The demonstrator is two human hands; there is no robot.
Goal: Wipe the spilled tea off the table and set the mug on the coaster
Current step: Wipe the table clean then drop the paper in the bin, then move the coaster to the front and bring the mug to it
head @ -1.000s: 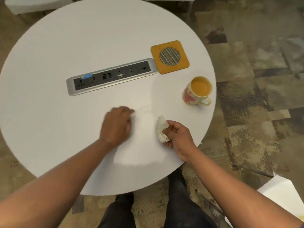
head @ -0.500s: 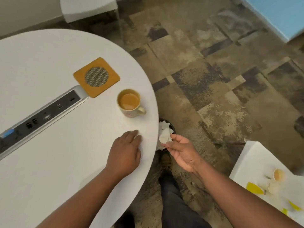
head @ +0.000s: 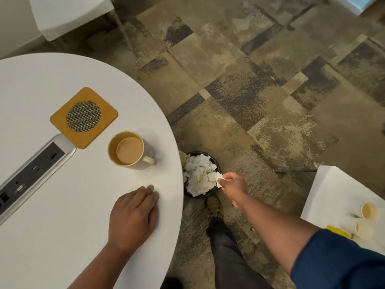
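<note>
A mug (head: 130, 150) of milky tea stands on the round white table (head: 52, 215), just right of an orange square coaster (head: 83, 117) with a grey mesh centre. The mug is beside the coaster, not on it. My left hand (head: 133, 215) rests flat on the table below the mug, fingers straight. Off the table's right edge, my right hand (head: 234, 187) pinches a small white tissue (head: 218, 180) over a black waste bin (head: 200, 176) full of crumpled tissues on the floor.
A silver power strip (head: 31, 174) is set into the table at the left. A white side table (head: 337, 197) with several paper cups stands at the right. A white chair (head: 68, 13) is at the top left. My legs stand on patterned carpet by the bin.
My view swung right, away from the table. My right hand carried the tissue off the table edge and over the bin. My left hand slid toward the table's right edge and flattened.
</note>
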